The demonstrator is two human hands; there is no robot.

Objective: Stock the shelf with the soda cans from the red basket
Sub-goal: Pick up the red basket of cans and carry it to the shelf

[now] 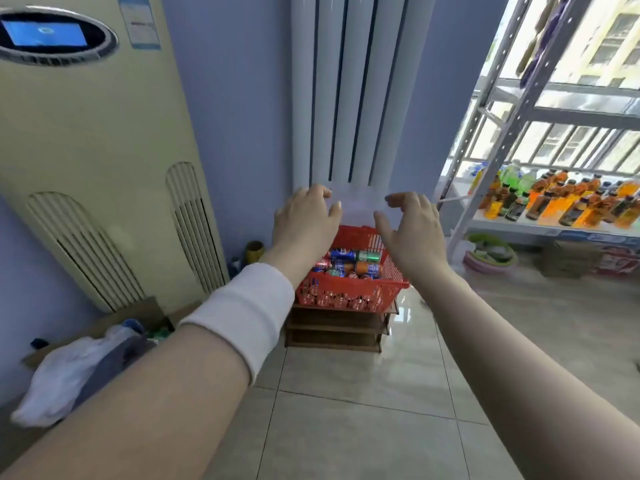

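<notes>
A tall cream air conditioner [79, 161] stands at left beside a white radiator [349, 88]. Below it lies an open cardboard box [104, 327] with white bags [65, 375]. Glossy tiled floor [363, 410] spreads across the foreground.

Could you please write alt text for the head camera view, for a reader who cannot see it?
Two empty, open hands, left hand and right hand, reach toward a red basket of soda cans on a low wooden stand. A metal shelf with bottled drinks stands to the right.
</notes>
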